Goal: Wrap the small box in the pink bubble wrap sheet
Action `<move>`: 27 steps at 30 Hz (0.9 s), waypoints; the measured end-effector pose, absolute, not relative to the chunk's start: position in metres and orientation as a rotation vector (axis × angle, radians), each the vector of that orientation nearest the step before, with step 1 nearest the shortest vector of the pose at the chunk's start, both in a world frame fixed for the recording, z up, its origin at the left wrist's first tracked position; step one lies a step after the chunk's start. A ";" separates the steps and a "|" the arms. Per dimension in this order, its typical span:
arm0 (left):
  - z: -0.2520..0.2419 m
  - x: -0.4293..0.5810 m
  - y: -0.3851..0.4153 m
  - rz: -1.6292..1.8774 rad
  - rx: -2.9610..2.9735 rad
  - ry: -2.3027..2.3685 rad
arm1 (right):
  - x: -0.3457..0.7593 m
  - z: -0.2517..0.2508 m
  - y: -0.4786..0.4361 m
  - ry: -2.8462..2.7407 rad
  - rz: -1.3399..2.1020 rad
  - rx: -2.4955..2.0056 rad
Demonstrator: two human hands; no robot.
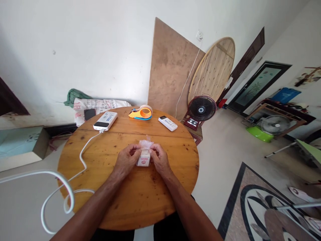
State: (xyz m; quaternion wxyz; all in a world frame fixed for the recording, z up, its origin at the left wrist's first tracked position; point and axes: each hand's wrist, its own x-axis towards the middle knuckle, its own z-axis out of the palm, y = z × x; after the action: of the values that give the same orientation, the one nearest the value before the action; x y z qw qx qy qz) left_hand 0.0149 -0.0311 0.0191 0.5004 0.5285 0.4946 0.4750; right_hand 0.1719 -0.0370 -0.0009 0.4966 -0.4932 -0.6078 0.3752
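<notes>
A small white box with a pink-red print point(143, 160) lies on the round wooden table in front of me. Clear plastic wrap point(146, 144) bunches up over its far end. My left hand point(128, 156) pinches the plastic at the left side, thumb against fingers. On the right side my right hand point(159, 158) holds the same plastic in a like pinch. Both hands sit close together at the box's far half, and the fingers partly hide the wrap's edges.
Toward the table's point(100, 174) far edge are a white power bank point(105, 121) with a white cable point(84, 147), an orange tape dispenser point(141, 112) and a second white power bank point(168, 123). A heater fan point(201, 108) stands beyond the right edge. Boards point(173, 63) lean on the wall.
</notes>
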 end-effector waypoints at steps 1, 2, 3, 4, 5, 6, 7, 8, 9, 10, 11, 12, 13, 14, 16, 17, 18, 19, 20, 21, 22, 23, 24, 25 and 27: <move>0.019 0.015 -0.032 1.141 1.288 1.196 | 0.172 0.000 -0.037 -1.493 0.917 -1.196; 0.019 0.015 -0.033 1.133 1.296 1.198 | 0.173 0.000 -0.037 -1.508 0.922 -1.202; 0.018 0.016 -0.033 1.128 1.306 1.203 | 0.173 0.000 -0.037 -1.519 0.923 -1.206; 0.018 0.016 -0.034 1.126 1.319 1.214 | 0.173 0.000 -0.038 -1.524 0.922 -1.209; 0.017 0.016 -0.034 1.128 1.335 1.227 | 0.173 0.000 -0.038 -1.525 0.918 -1.208; 0.017 0.016 -0.034 1.131 1.358 1.240 | 0.173 0.000 -0.038 -1.526 0.912 -1.206; 0.016 0.016 -0.034 1.135 1.389 1.251 | 0.173 -0.001 -0.038 -1.525 0.906 -1.205; 0.016 0.016 -0.034 1.135 1.425 1.261 | 0.173 -0.001 -0.038 -1.526 0.899 -1.206; 0.015 0.015 -0.033 1.134 1.456 1.273 | 0.174 -0.001 -0.038 -1.529 0.892 -1.210; 0.015 0.015 -0.033 1.130 1.479 1.284 | 0.174 0.000 -0.038 -1.536 0.888 -1.215; 0.014 0.014 -0.033 1.126 1.494 1.293 | 0.174 0.000 -0.038 -1.547 0.885 -1.218; 0.013 0.014 -0.032 1.124 1.504 1.303 | 0.173 0.001 -0.038 -1.559 0.883 -1.220; 0.013 0.014 -0.032 1.120 1.509 1.309 | 0.173 0.001 -0.039 -1.570 0.883 -1.219; 0.012 0.013 -0.032 1.118 1.510 1.311 | 0.173 0.002 -0.039 -1.575 0.881 -1.217; 0.010 0.013 -0.031 1.114 1.516 1.303 | 0.173 0.003 -0.040 -1.574 0.874 -1.211; 0.010 0.013 -0.031 1.111 1.519 1.299 | 0.173 0.004 -0.041 -1.572 0.870 -1.211; 0.009 0.013 -0.031 1.109 1.523 1.297 | 0.173 0.004 -0.041 -1.572 0.863 -1.214; 0.009 0.013 -0.030 1.107 1.529 1.295 | 0.173 0.004 -0.041 -1.577 0.858 -1.219; 0.009 0.013 -0.030 1.106 1.536 1.294 | 0.173 0.004 -0.041 -1.584 0.855 -1.224; 0.009 0.013 -0.030 1.107 1.544 1.288 | 0.173 0.004 -0.041 -1.589 0.855 -1.229; 0.009 0.013 -0.030 1.108 1.551 1.278 | 0.173 0.004 -0.041 -1.591 0.855 -1.230; 0.010 0.012 -0.030 1.109 1.558 1.263 | 0.173 0.004 -0.041 -1.592 0.856 -1.227; 0.010 0.012 -0.030 1.110 1.563 1.249 | 0.173 0.004 -0.041 -1.593 0.861 -1.221; 0.011 0.012 -0.030 1.111 1.564 1.239 | 0.173 0.004 -0.041 -1.597 0.869 -1.214; 0.011 0.011 -0.030 1.107 1.555 1.229 | 0.173 0.005 -0.040 -1.616 0.893 -1.200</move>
State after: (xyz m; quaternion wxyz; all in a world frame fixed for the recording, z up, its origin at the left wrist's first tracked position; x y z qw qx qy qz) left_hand 0.0111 -0.0298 0.0108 0.4223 0.6209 0.4906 0.4421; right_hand 0.1734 -0.0403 0.0046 0.4527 -0.4860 -0.6542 0.3618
